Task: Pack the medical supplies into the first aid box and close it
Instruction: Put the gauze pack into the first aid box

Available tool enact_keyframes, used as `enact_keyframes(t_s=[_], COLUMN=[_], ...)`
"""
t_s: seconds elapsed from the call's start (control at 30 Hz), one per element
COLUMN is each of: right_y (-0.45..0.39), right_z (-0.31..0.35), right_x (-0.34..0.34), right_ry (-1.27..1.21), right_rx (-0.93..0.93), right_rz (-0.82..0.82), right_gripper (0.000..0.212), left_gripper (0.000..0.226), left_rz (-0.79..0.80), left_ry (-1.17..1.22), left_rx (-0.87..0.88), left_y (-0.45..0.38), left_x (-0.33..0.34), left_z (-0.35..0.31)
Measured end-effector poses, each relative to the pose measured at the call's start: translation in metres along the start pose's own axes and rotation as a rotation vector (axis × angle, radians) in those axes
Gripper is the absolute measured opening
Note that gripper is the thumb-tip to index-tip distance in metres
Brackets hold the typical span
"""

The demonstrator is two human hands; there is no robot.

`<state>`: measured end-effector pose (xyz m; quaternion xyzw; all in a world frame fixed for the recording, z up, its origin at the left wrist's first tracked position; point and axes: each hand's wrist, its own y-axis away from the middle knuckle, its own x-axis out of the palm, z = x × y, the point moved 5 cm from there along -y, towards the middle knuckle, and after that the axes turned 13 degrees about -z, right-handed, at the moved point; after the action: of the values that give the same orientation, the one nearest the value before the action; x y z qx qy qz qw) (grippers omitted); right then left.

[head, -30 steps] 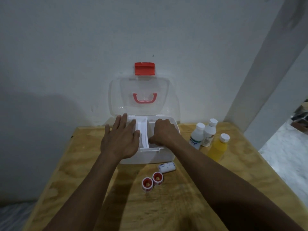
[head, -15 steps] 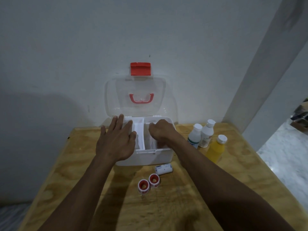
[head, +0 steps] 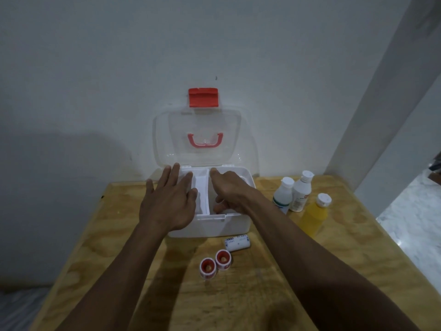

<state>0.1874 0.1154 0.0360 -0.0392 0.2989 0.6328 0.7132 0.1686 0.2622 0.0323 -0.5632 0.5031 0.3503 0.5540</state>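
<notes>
1. Table [head: 298, 295]: plywood top, pushed against the wall [head: 95, 68], held everything.
2. Box [head: 210, 225]: white, at the far middle of the table. Open. Clear lid [head: 164, 139] stood upright against the wall, red latch [head: 203, 97] at its top, red handle [head: 205, 140] at its centre.
3. Tray [head: 202, 194]: white insert inside the box, a narrow compartment running near to far between the two hands.
4. Left hand [head: 167, 206]: flat, palm down over the left part of the box, fingers straight and slightly apart, gripping nothing. Fingertips reached the far rim.
5. Right hand [head: 229, 189]: inside the right part of the box, fingers curled downward. Could not tell whether they held anything; contents under it hidden.
6. Yellow bottle [head: 315, 213]: white cap, right of the box, nearest of the three bottles.
7. Two white bottles [head: 301, 194]: upright, touching each other, just right of the box, farther back than the yellow one.
8. Bandage roll [head: 237, 243]: white, lying on its side on the table just near of the box front.
9. Two tape rolls [head: 214, 265]: red and white, side by side and touching, near of the bandage roll, between the forearms.
</notes>
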Motion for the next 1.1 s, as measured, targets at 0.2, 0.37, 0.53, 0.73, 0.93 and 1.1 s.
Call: enact_keyframes(t_s=[0.2,0.37,0.53,0.73,0.93,1.1], right_y=[0.001,0.0,-0.003,0.0,0.018,0.058], right_z=[0.002,0.003,0.002,0.005,0.019,0.022], right_x=[0.01,0.017,0.022,0.018,-0.015,-0.055], right_ry=[-0.105,-0.15,-0.152,-0.125,-0.041,0.255], right_rx=[0.015,0.017,0.028,0.01,-0.195,-0.589], right_rz=[0.04,0.071,0.086,0.083,-0.101,-0.424], right_gripper=[0.051,0.047,0.052,0.052,0.044,0.032], left_gripper=[0.058,0.059,0.059,0.059,0.06,0.06], left_rz=[-0.005,0.006,0.007,0.013,0.012,-0.29], left_ry=[0.001,-0.024,-0.026,-0.013,-0.003,0.098], left_rx=[0.004,0.004,-0.001,-0.004,-0.018,-0.078], left_y=[0.0,-0.001,-0.001,0.001,-0.001,0.007], left_x=[0.001,0.002,0.003,0.002,0.002,-0.021], left_z=[0.001,0.001,0.001,0.001,0.001,-0.003])
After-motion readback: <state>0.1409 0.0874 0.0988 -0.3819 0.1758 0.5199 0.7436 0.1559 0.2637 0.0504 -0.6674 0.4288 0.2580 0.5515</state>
